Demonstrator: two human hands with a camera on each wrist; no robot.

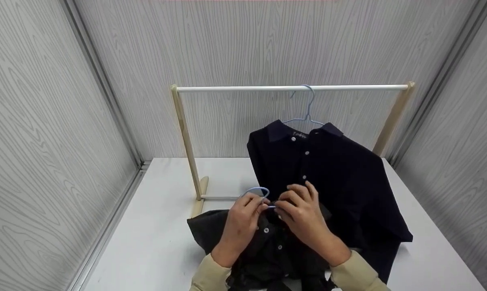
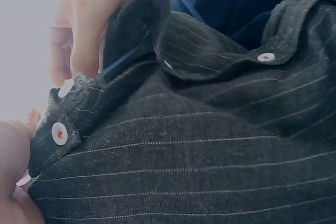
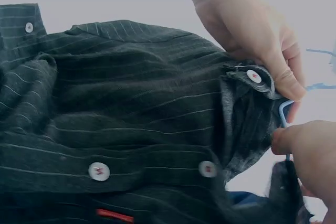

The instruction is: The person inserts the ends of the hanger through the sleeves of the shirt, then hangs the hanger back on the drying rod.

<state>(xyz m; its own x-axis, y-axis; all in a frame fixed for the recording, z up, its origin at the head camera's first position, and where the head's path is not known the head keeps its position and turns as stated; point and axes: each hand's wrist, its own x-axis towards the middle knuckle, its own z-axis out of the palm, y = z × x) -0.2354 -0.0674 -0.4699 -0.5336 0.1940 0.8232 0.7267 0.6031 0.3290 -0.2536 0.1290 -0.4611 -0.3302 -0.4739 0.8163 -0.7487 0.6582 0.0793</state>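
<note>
A dark pinstriped shirt (image 1: 267, 250) with white buttons lies bunched on the table at the front, its collar (image 2: 194, 45) up near both hands. A blue wire clothes hanger (image 1: 259, 188) is partly inside its neck, with the hook sticking out on top. My left hand (image 1: 241, 220) pinches the hanger below the hook, close to the collar's buttoned edge. My right hand (image 1: 304, 216) pinches the hanger's wire (image 3: 283, 113) just beside it, at the neck opening. Fabric hides most of the hanger.
Behind stands a clothes rack with a white rail (image 1: 235, 89) and wooden legs (image 1: 187, 141). A navy shirt (image 1: 328, 173) hangs from it on another blue hanger (image 1: 309, 109), its lower part spreading onto the white table (image 1: 146, 226). Wood-grain panels (image 1: 227, 40) enclose the back and sides.
</note>
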